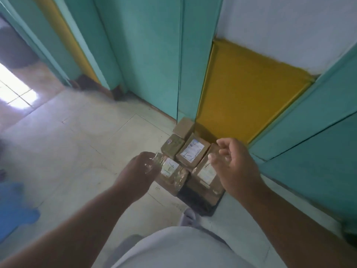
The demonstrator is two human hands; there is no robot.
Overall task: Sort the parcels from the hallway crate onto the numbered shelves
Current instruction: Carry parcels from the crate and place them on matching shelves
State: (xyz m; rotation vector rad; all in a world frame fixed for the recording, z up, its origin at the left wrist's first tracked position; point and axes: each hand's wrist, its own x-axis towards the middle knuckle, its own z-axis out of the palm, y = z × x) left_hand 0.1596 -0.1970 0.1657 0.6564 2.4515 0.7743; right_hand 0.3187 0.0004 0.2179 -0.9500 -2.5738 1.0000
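Nearest the camera, a pale garment (179, 248) fills the bottom of the view, and two bare forearms reach forward from it over a floor (81, 144) of large cream tiles with thin joints. A blurred blue shape (15, 206) lies on the floor at the far left edge.

The left hand (135, 171) grips the near-left end of a tape-wrapped parcel (172, 175), fingers curled round its shiny edge; a white label on its top carries a handwritten mark that looks like "1-6". The right hand (234, 167) hovers just above another brown parcel (204, 175) with a pale label, fingers loosely bent and holding nothing. The frame is soft with motion, so whether the fingertips touch that parcel cannot be told.

Both parcels sit in a cluster on the floor, partly over a dark flat thing (201, 202) beneath them. Just beyond lies a labelled box (192, 151), with a plain olive-brown box (172, 147) touching its left side and a small bare cardboard box (183, 127) at the back against the wall.

Behind the cluster stands a teal door or panel (146, 55), with a yellow wall section (247, 89) to its right under whitish paint (289, 22). Far left, bright light spills through an opening (17, 89) onto the tiles.
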